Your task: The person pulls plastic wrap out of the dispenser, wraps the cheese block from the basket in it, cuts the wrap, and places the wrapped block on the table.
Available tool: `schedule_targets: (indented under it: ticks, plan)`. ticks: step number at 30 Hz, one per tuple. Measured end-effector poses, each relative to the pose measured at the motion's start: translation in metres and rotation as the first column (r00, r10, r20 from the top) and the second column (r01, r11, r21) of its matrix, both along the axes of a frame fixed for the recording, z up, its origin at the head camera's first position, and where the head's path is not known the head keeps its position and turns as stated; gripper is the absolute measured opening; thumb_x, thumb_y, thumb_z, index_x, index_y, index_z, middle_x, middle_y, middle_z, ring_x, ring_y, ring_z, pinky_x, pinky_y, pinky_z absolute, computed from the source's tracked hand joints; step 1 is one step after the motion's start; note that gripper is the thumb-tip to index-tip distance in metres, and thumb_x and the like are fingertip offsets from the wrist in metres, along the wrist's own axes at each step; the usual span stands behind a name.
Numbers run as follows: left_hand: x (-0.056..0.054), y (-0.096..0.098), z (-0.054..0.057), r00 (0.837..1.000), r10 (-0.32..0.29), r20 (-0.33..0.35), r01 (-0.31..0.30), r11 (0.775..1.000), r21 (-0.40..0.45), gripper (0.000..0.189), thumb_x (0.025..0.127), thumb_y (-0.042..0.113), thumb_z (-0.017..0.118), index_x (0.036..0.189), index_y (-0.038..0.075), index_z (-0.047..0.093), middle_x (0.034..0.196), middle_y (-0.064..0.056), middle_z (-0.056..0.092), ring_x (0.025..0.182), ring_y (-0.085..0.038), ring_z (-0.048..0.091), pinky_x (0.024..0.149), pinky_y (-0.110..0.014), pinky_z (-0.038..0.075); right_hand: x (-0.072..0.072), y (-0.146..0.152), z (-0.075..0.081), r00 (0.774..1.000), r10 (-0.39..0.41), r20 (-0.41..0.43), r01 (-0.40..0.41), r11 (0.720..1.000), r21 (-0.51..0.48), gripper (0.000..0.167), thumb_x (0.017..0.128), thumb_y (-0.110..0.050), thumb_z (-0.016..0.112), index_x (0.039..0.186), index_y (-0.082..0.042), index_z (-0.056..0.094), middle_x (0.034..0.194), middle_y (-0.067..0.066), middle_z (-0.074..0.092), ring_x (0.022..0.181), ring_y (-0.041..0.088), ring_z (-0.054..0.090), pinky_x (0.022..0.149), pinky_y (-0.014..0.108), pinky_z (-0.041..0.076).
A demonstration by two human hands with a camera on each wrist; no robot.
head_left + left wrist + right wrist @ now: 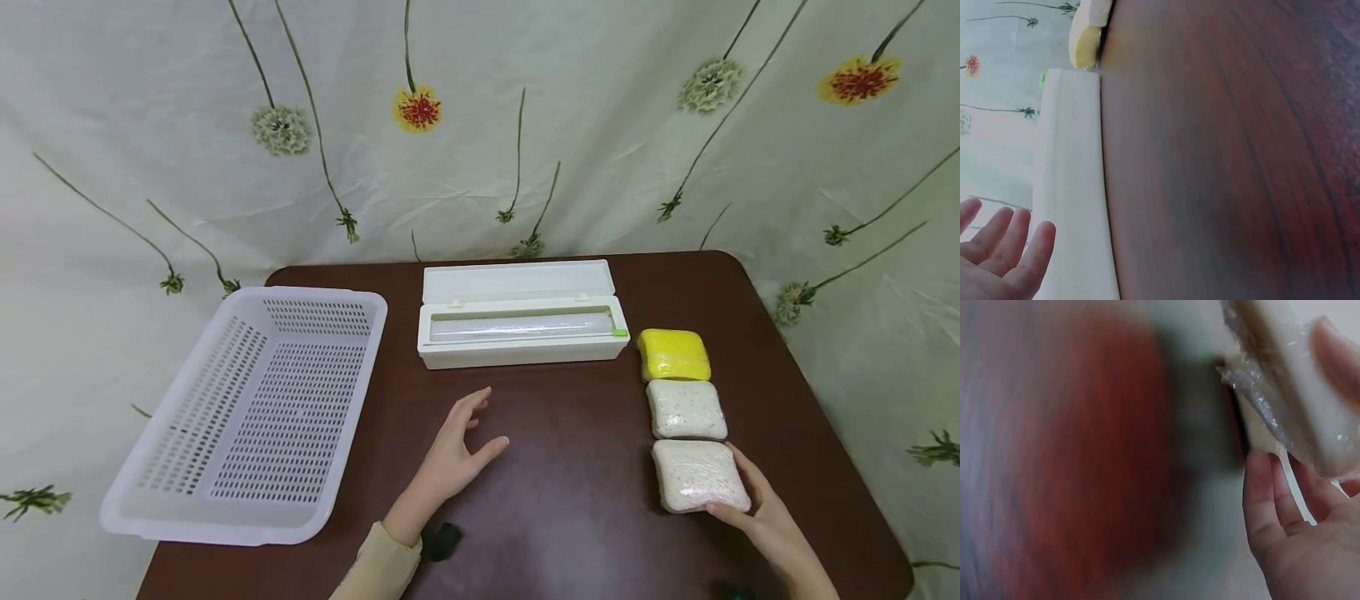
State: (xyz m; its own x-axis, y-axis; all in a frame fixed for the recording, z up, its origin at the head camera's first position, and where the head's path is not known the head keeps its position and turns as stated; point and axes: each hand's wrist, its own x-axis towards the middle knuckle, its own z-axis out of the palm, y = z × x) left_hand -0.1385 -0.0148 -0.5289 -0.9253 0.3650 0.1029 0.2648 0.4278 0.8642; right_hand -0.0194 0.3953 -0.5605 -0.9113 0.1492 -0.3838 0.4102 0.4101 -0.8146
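My right hand point(772, 521) grips the right end of the nearest white speckled block point(697, 475), thumb along its near edge and fingers at its far side. In the right wrist view, clear crinkled film wraps this block point(1300, 394). A second white wrapped block point(686, 409) lies just beyond it, then a yellow wrapped block point(675, 355), all in one column. Over the middle of the table my left hand point(450, 458) holds nothing, its fingers loosely spread. Beyond that hand stands a white cling film dispenser point(525, 352), its lid raised and a clear roll inside.
A white perforated plastic basket point(348, 417) stands at the left of the dark brown table point(555, 467), reaching past its left edge. Behind the table hangs a pale floral cloth point(600, 125). A green slider point(620, 332) sits at the dispenser's right end.
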Motion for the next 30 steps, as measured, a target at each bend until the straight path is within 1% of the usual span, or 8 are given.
schedule_targets:
  ticks: [2,4,5,12,21,23,27,30]
  plan:
    - [0.0,-0.001,0.0,1.0,0.024,-0.013,-0.024,1.0,-0.015,0.075,0.087,0.022,0.076,0.149,0.006,0.037,0.147,-0.014,0.044,0.132,-0.033,0.046,0.105,-0.05,0.044,-0.002,0.006,-0.003,1.0,0.018,0.02,-0.019,0.998,0.059,0.107,0.086,-0.02,0.075,0.158,-0.008,-0.003,0.16,0.031,0.008,0.147,0.038,0.019,0.113,0.055,0.028]
    - [0.0,-0.003,-0.001,0.998,0.05,-0.037,-0.051,0.998,-0.038,0.076,0.087,0.024,0.076,0.15,0.007,0.036,0.149,-0.014,0.042,0.131,-0.035,0.046,0.106,-0.051,0.043,-0.004,0.01,-0.005,0.998,0.051,0.025,-0.054,0.99,0.127,0.109,0.085,-0.023,0.076,0.157,-0.005,-0.003,0.157,0.037,0.006,0.143,0.057,0.009,0.106,0.074,0.018]
    - [0.0,-0.003,-0.001,0.997,0.059,-0.052,-0.062,0.997,-0.047,0.077,0.087,0.025,0.076,0.15,0.006,0.036,0.15,-0.014,0.041,0.131,-0.036,0.046,0.106,-0.051,0.043,-0.005,0.012,-0.006,0.997,0.067,0.024,-0.07,0.983,0.169,0.108,0.086,-0.025,0.076,0.157,-0.003,-0.002,0.156,0.039,0.008,0.141,0.06,0.01,0.104,0.075,0.02]
    - [-0.001,-0.007,-0.001,0.991,0.086,-0.099,-0.093,0.993,-0.07,0.076,0.087,0.025,0.076,0.149,0.006,0.037,0.151,-0.014,0.041,0.134,-0.033,0.044,0.109,-0.05,0.041,-0.007,0.017,-0.01,0.993,0.109,-0.053,-0.086,0.941,0.326,0.094,0.088,-0.024,0.073,0.153,0.007,0.013,0.146,0.044,0.024,0.128,0.064,0.026,0.095,0.076,0.03]
    - [-0.001,-0.008,-0.001,0.988,0.088,-0.127,-0.102,0.989,-0.106,0.076,0.088,0.027,0.075,0.15,0.005,0.036,0.152,-0.016,0.039,0.138,-0.035,0.039,0.109,-0.055,0.039,-0.008,0.017,-0.019,0.973,0.077,-0.217,0.001,0.941,0.339,0.084,0.085,-0.015,0.075,0.148,0.012,0.025,0.143,0.044,0.032,0.128,0.063,0.033,0.104,0.071,0.027]
    - [-0.001,-0.007,0.0,0.987,0.089,-0.133,-0.106,0.986,-0.128,0.077,0.089,0.029,0.074,0.15,0.005,0.035,0.153,-0.015,0.038,0.139,-0.035,0.037,0.109,-0.056,0.038,-0.007,0.018,-0.018,0.974,0.086,-0.209,-0.009,0.939,0.343,0.086,0.084,-0.015,0.075,0.148,0.014,0.025,0.142,0.045,0.032,0.128,0.064,0.032,0.105,0.071,0.027]
    - [-0.003,-0.004,0.002,0.985,0.074,-0.153,-0.101,0.98,-0.173,0.079,0.089,0.03,0.074,0.151,0.004,0.033,0.155,-0.017,0.035,0.141,-0.036,0.034,0.11,-0.056,0.038,-0.005,0.016,-0.006,0.988,0.116,-0.101,-0.068,0.919,0.388,0.091,0.086,-0.013,0.07,0.151,0.013,0.012,0.15,0.042,0.018,0.13,0.065,0.021,0.098,0.075,0.026]
    - [-0.004,-0.003,0.005,0.983,0.05,-0.179,-0.087,0.975,-0.204,0.08,0.089,0.03,0.074,0.152,0.004,0.032,0.155,-0.019,0.033,0.143,-0.036,0.032,0.109,-0.055,0.039,-0.004,0.002,0.007,0.98,0.128,-0.15,-0.047,0.889,0.456,0.09,0.08,-0.001,0.065,0.151,0.012,0.011,0.154,0.037,0.011,0.127,0.066,0.016,0.092,0.077,0.021]
